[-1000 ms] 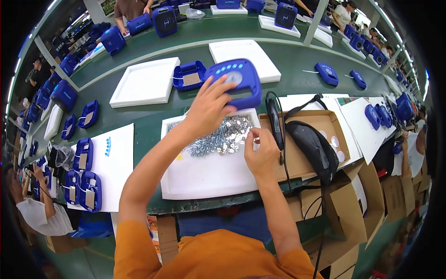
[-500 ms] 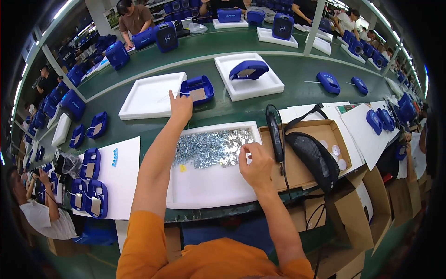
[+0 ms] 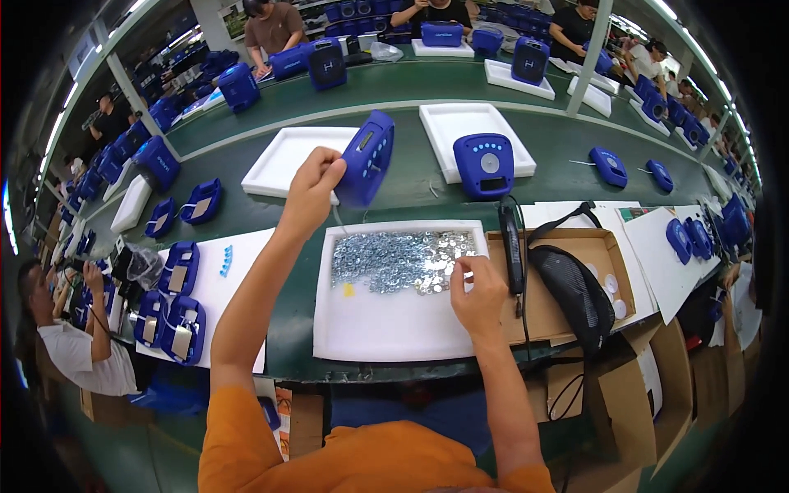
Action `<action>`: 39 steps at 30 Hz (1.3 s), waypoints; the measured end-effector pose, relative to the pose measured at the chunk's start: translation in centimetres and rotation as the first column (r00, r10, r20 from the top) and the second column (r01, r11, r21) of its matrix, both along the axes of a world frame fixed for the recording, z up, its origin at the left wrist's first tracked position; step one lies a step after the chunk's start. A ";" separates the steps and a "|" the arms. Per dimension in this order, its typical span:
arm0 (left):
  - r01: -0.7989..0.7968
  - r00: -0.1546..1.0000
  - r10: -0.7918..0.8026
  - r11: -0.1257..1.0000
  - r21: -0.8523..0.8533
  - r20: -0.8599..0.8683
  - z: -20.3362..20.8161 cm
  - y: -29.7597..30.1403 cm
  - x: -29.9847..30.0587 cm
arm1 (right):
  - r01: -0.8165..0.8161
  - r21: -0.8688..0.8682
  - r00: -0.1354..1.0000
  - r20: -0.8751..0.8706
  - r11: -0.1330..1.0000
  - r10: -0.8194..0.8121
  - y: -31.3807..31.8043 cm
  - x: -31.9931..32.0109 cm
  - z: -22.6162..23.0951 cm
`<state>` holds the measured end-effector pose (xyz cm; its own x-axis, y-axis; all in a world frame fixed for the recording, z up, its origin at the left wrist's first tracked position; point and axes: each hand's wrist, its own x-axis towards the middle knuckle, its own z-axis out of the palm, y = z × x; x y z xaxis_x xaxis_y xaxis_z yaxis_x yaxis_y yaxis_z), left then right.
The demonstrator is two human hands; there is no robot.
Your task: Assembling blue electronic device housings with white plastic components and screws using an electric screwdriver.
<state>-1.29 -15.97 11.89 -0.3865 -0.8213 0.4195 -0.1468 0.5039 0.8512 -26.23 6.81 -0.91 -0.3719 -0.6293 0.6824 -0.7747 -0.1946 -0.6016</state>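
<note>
My left hand (image 3: 314, 187) is closed on the edge of a blue plastic housing panel (image 3: 367, 158), holding it tilted above the green bench. The panel has a row of light blue buttons, and a pale wire hangs below it. My right hand (image 3: 481, 297) is pinched over the right edge of a white foam tray (image 3: 394, 335); anything between the fingertips is too small to make out. Small metal nuts (image 3: 370, 259) and shiny washers (image 3: 444, 255) fill the tray's far half, beside a yellow bit (image 3: 348, 289).
A second blue panel (image 3: 483, 168) leans over the front of a white foam tray (image 3: 444, 123). Another foam tray (image 3: 275, 160) lies far left. Right are a cardboard box (image 3: 592, 316), a black handheld tool (image 3: 511, 255) and a black mesh pouch (image 3: 573, 283). Co-workers sit around the line.
My left hand has lifted the blue panel from the left foam tray and turned its button side into view. The second panel now faces me. My right hand stays pinched by the washers.
</note>
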 end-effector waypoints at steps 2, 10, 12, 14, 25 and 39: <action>0.092 0.984 -0.048 0.963 0.255 -0.174 0.8 4.1 2.2 | -0.008 -0.012 1.000 0.029 1.000 0.008 0.1 -0.1 0.2; 0.423 0.902 -0.228 0.644 0.637 -0.368 0.1 16.8 9.7 | -0.458 0.085 0.876 0.211 0.885 0.433 4.0 4.1 8.0; 0.405 0.908 -0.197 0.641 0.653 -0.370 -0.3 18.1 10.7 | -0.468 0.158 0.881 0.163 0.869 0.445 4.4 4.0 7.9; 0.383 0.915 -0.160 0.637 0.669 -0.371 -0.7 18.5 11.2 | -0.563 0.176 0.808 0.321 0.807 0.494 5.2 4.4 8.1; 0.414 0.889 -0.114 0.615 0.671 -0.444 -4.9 19.9 11.7 | -0.549 0.285 0.775 0.525 0.786 0.352 7.9 4.3 8.6; -0.121 0.821 0.060 0.990 0.070 0.567 -7.6 15.9 8.2 | -0.563 0.536 0.725 0.685 0.630 0.065 1.9 -1.8 3.0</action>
